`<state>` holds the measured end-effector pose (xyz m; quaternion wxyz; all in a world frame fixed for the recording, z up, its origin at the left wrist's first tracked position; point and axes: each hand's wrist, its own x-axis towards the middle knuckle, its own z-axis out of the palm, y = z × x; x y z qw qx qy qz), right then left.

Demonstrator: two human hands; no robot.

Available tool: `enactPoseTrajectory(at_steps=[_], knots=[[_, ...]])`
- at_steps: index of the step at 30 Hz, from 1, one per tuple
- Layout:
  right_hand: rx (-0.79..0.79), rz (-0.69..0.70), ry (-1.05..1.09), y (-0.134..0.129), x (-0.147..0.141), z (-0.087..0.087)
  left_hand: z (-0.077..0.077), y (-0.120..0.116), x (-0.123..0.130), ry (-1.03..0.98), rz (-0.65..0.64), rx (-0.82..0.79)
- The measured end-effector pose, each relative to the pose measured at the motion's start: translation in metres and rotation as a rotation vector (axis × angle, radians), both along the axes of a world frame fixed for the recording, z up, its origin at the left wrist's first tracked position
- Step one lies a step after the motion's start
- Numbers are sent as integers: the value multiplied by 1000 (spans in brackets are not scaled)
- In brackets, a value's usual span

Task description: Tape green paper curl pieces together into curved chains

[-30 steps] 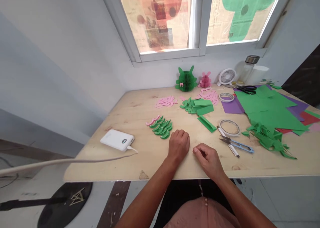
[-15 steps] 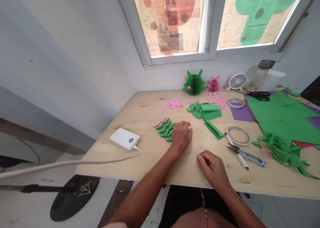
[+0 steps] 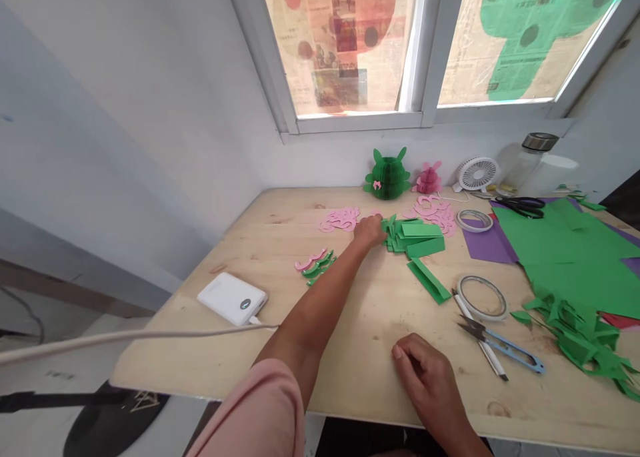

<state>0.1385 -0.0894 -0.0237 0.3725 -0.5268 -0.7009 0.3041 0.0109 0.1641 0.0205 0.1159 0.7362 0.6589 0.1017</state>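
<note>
"Green paper pile [image 3: 416, 235]: where is it, and what has changed?"

"It lies toward the back of the wooden table [image 3: 365, 350], at three o'clock from the left hand [image 3: 369, 231]. That hand has just stretched forward from beside the curved green strips [image 3: 316, 265], now at its eight o'clock and partly hidden by the arm [image 3: 320, 310]."

"Is it gripping anything?"

"I cannot tell. The fingertips seem to meet the pile's left edge, but the knuckles hide whether they pinch."

"What does the shift mean?"

"In my judgement, the work in hand now centres on the pile; whether a piece is being fetched or laid down is unclear."

"And the right hand [image 3: 431, 377]?"

"It stays near the front edge, at five o'clock from the left, fingers curled, nothing visible inside. Blue-handled snips [image 3: 515, 351] lie at its two o'clock."
</note>
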Motion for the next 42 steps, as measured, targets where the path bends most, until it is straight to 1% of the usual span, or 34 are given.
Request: enactPoseTrajectory(at_steps=[4,8,13,16,18,21,23,24,25,27,32,35,38,42], knots=[[7,-2,-10,-1,-1,0,-4,9,1,18,42,-30],[35,1,-10,-1,-2,0,-4,9,-6,22,91,-46],[64,17,-12,0,-2,-1,8,2,-19,24,145,-32],[52,23,-18,-1,-1,-3,18,-11,-27,23,148,-8],[38,27,-25,-1,-1,-5,23,-26,-32,18,114,-7],[17,37,-35,-2,0,-6,28,-50,-40,-14,-25,-67],[7,44,-41,-3,0,-5,30,-58,-43,-43,-109,-111],[5,44,-44,-3,0,-5,30,-58,-44,-51,-122,-114],[7,43,-46,-3,0,-5,30,-56,-43,-52,-115,-106],[12,40,-49,-2,0,-5,29,-43,-38,-39,-64,-79],[17,41,-45,-2,-1,-5,20,5,-19,13,41,-97],[31,38,-42,-2,-1,-5,14,27,-9,36,85,-130],[32,35,-48,-2,-2,-4,9,42,-3,41,109,-171],[35,50,-60,-2,-1,-1,4,55,3,35,118,-225]])
